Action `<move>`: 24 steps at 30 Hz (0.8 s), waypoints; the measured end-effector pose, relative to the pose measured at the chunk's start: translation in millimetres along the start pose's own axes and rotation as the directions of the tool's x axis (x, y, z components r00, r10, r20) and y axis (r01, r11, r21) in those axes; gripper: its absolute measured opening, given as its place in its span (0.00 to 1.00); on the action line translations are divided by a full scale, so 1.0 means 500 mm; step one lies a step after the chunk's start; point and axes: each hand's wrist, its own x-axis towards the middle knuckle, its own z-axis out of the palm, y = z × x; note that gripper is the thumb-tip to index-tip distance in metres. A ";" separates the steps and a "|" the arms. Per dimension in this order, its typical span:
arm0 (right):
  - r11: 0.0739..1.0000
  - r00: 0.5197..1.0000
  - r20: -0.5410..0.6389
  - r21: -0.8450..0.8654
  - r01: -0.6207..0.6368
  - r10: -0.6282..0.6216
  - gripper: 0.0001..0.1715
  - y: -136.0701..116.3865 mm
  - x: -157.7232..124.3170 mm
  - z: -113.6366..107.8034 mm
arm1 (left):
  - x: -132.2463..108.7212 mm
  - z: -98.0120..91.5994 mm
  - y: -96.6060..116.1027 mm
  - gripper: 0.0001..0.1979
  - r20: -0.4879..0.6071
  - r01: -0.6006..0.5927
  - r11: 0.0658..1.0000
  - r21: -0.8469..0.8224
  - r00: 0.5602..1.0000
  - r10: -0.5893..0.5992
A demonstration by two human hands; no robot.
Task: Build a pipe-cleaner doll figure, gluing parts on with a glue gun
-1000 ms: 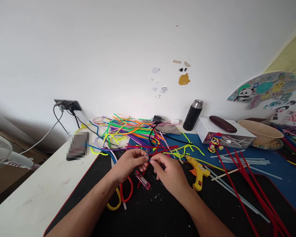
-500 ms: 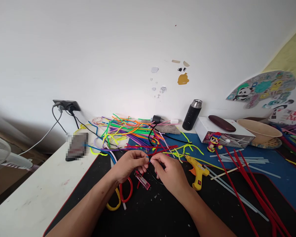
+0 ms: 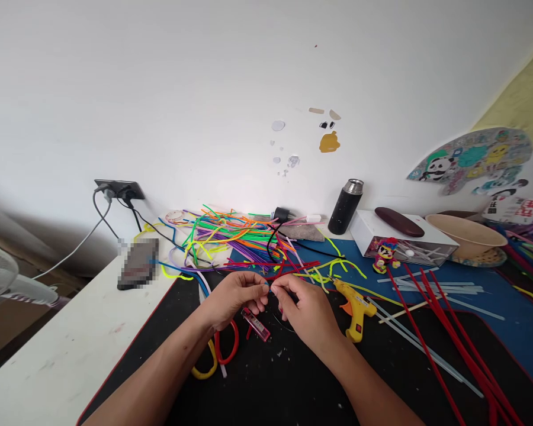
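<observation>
Over the black mat (image 3: 257,390), my left hand (image 3: 244,296) and my right hand (image 3: 295,299) meet fingertip to fingertip. Each is closed in a pinch. A tiny blue bit shows between the fingertips, too small to name and mostly covered by the fingers. Just below my left hand lies a pink transparent lighter (image 3: 256,325). Scissors with red and yellow handles (image 3: 228,349) rest partly under my left wrist. To the right of my right hand is a yellow hot glue gun (image 3: 357,307) lying on its side.
Behind my hands spreads a pile of coloured pipe cleaners (image 3: 240,236). Clear glue sticks (image 3: 439,287) and red pipe cleaners (image 3: 462,337) lie at the right. A black flask (image 3: 345,207), a white box (image 3: 404,236) and a beige bowl (image 3: 466,231) stand along the wall.
</observation>
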 end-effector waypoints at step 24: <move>0.998 0.996 0.069 -0.041 -0.055 0.058 0.12 -0.006 0.003 -0.007 | -0.007 -0.025 0.023 0.17 -0.021 -0.219 0.935 0.280 0.972 0.234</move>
